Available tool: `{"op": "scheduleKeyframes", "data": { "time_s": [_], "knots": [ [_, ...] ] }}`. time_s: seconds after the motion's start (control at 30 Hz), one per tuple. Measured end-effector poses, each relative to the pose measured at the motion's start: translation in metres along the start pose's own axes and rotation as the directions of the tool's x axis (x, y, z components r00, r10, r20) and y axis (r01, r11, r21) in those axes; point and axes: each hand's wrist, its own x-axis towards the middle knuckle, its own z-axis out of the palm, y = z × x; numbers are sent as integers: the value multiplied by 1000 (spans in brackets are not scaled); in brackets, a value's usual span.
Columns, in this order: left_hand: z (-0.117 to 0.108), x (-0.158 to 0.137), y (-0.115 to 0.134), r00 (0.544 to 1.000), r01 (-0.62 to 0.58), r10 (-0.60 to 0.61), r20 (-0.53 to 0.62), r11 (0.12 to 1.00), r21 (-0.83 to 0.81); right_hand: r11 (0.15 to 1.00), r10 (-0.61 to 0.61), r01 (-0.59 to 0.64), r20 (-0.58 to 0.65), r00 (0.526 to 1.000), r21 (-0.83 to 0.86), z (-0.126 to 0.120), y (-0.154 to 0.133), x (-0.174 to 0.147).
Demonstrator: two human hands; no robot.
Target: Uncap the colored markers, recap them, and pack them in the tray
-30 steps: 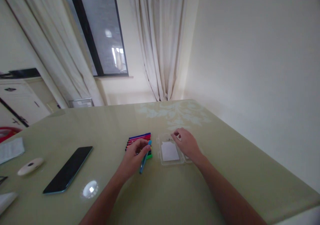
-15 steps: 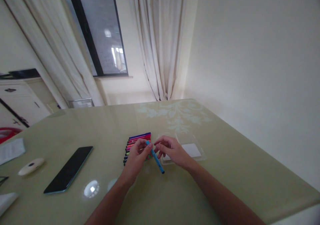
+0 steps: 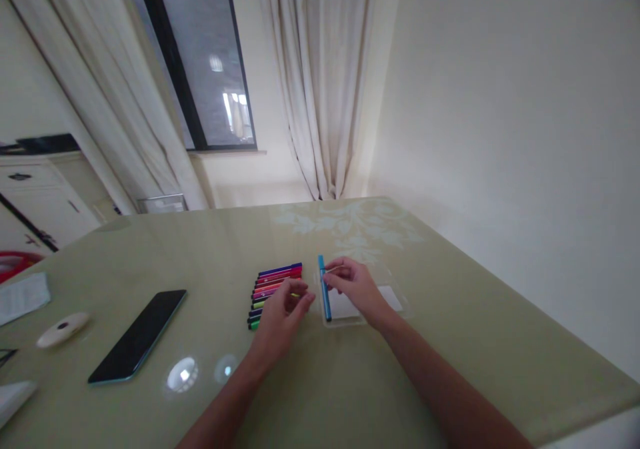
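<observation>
A blue marker point(image 3: 326, 297) is pinched in the fingers of my right hand point(image 3: 354, 285), over the left side of a clear plastic case point(image 3: 345, 323). A white card point(image 3: 391, 298) lies inside the case, partly covered by that hand. My left hand point(image 3: 284, 312), fingers curled but apart, holds nothing. It hovers by the right end of a row of several colored markers point(image 3: 270, 282), hiding some of them. The markers lie side by side on the table, left of the case.
On the left of the green table point(image 3: 215, 242) lie a black phone point(image 3: 137, 337), a white oval object point(image 3: 63, 330) and a paper point(image 3: 24, 299). A wall point(image 3: 505, 169) runs along the right edge, with a curtain point(image 3: 325, 89) behind.
The blue marker has passed from my left hand to my right. It has moved right and away from me, over the case, and stands straighter. My left hand has let go.
</observation>
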Motion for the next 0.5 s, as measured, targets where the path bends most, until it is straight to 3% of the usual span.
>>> {"op": "scheduleKeyframes", "data": {
  "time_s": [0.1, 0.17, 0.33, 0.5],
  "knots": [
    [6, -9, -2, 974, -217, 186, 127, 927, 306, 993, 63, -76, -135, 989, -93, -17, 6, 9],
    [12, -14, -4, 953, -290, 223, 208, 873, 393, 979, 108, -131, -146, 983, -159, -22, 10, 12],
    [19, -16, -10, 944, -296, 183, 276, 839, 457, 952, 147, -174, -120, 982, -253, -13, 25, 15],
    [17, -14, -13, 912, -385, 253, 323, 800, 460, 929, 99, -130, -106, 989, -347, -2, 32, 15]
  ]
}}
